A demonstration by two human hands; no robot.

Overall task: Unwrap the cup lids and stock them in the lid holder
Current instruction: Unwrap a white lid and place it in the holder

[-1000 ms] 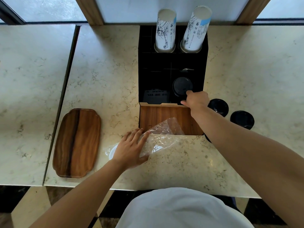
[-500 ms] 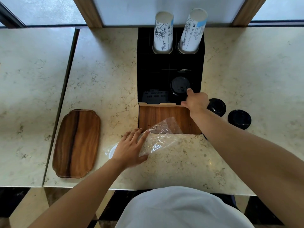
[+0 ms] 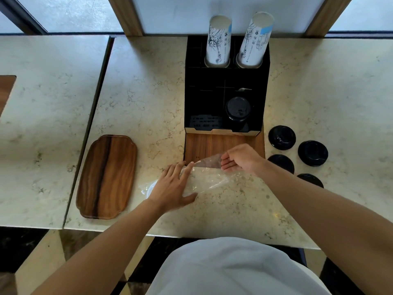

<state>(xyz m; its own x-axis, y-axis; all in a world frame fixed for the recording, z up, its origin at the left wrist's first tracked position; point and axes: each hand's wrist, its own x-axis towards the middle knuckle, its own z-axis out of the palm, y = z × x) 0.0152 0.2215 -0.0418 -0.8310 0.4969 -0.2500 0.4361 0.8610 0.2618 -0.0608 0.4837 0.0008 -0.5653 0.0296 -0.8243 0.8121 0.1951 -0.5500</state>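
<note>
Left hand flat, fingers straight, pressing wrap on counter; right hand fingers curled at wrap's open end, grip unclear

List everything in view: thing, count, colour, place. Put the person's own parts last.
lid holder: one, black with a wooden front, back centre of the counter
cup stacks: two, white with printed drawings, in the holder's rear slots
lid stack: one, black, in the holder's front right compartment
loose lids: four piles, black, on the counter right of the holder
plastic wrap: one, clear, on the counter in front of the holder
white lid: one, at the wrap's left end, mostly hidden
tray: one, brown wood, left of the wrap
counter: cream marble
left hand: flat on the wrap
right hand: fingers at the wrap's open end
</note>
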